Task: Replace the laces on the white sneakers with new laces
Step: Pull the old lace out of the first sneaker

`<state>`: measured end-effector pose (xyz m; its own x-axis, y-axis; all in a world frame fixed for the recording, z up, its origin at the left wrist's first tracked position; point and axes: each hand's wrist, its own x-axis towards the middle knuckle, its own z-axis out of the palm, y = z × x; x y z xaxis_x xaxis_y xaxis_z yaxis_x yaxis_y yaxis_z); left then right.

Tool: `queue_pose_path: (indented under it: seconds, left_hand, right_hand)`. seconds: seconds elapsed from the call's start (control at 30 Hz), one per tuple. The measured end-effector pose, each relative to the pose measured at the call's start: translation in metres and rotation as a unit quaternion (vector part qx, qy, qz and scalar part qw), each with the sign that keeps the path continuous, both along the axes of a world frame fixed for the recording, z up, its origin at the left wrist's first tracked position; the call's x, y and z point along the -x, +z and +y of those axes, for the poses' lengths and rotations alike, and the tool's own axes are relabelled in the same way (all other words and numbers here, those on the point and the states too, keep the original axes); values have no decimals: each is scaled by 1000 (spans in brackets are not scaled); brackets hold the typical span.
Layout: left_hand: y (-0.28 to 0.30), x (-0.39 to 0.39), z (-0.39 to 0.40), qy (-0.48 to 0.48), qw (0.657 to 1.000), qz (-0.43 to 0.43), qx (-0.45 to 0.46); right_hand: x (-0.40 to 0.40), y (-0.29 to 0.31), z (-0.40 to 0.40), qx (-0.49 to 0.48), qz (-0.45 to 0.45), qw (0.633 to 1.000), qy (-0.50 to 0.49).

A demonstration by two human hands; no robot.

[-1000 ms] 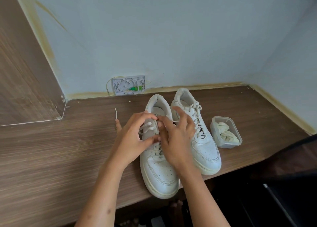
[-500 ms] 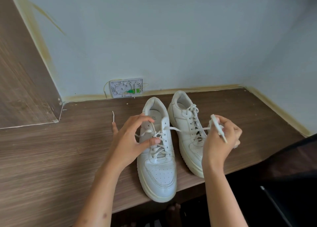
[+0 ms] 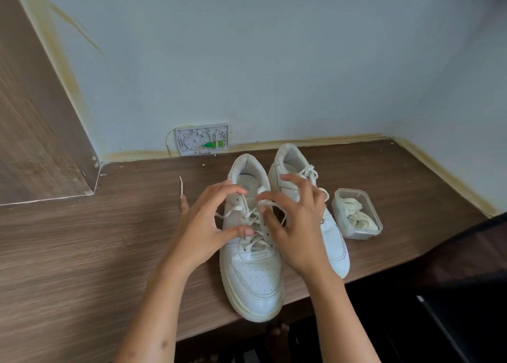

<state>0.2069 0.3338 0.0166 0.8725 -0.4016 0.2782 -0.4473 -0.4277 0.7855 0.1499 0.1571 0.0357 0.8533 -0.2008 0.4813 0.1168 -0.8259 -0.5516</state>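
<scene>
Right hand (image 3: pixel 297 220) is back over the near sneaker (image 3: pixel 253 242); half a second ago it was out to the right with a freed lace end drawn taut. Its fingers are now spread and bent above the upper eyelets, fingertips at the old lace (image 3: pixel 253 217); whether they actually pinch the lace I cannot tell. Left hand (image 3: pixel 211 223) stays on the sneaker's left flank, thumb pressing the side panel, index arched to the top eyelet, bracing the shoe without closing round it.

Judgement: the top crossing looks loosened, the lower rows remain threaded. Unlacing of this shoe is only just under way; the second sneaker (image 3: pixel 310 203) is fully laced, mostly hidden by the right hand.

New laces (image 3: pixel 356 214) lie bundled in the clear plastic tub (image 3: pixel 374 232), just right of the second sneaker.

Edges: near sneaker's toe overhangs the front edge of the wooden desk (image 3: pixel 82 253), so a hard pull towards the body could tip it off. Wall close behind the heels. Open desk to the left; only a small pale scrap (image 3: pixel 181 183) there. Right side is crowded by shoe and tub
</scene>
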Motion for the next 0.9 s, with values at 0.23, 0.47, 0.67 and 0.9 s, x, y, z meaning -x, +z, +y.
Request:
queue_pose_path:
  seconds: [0.23,0.47,0.67,0.9]
  left_hand:
    - [-2,3,-10,43,993,-97,-43]
    - [2,10,-28,101,958,-215,-160]
    - [-1,7,-31,72,966,-218,-119]
    - [11,6,-20,89,955,-282,-34]
  right_hand:
    - [24,-3,13,-140,-7,982,-127]
    - [50,-45,68,-4,106,980,-169]
    - [46,-52,72,88,103,971,-199]
    - [47,-47,68,11,138,977,-162]
